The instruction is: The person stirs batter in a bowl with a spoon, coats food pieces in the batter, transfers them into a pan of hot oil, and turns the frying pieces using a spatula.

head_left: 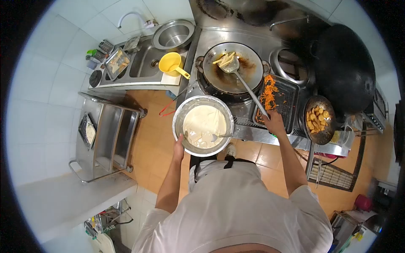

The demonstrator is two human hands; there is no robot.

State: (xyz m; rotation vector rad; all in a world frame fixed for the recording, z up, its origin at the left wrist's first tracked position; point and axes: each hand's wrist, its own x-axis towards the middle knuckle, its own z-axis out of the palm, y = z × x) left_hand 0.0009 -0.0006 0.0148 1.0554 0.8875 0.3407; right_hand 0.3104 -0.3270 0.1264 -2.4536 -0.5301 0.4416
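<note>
My left hand (179, 147) grips the rim of a metal bowl (176, 122) of pale, creamy batter (202, 120). Pieces lie under the batter's surface, and a metal spoon (220, 137) rests in it against the right side. In my right hand (274, 123) is the long handle of a wok spatula (249, 89). Its blade sits inside a large wok (253, 55) on the stove, under a few yellowish, stick-shaped pieces (228, 58). Brown residue marks the wok's inner surface.
A black tray (291, 99) with orange shreds (268, 92) lies right of the wok. Beyond it are a pan of browned pieces (317, 120) and a big black wok (346, 67). Leftward stand a sink (145, 59), a yellow dipper (171, 63) and a steel cart (112, 130).
</note>
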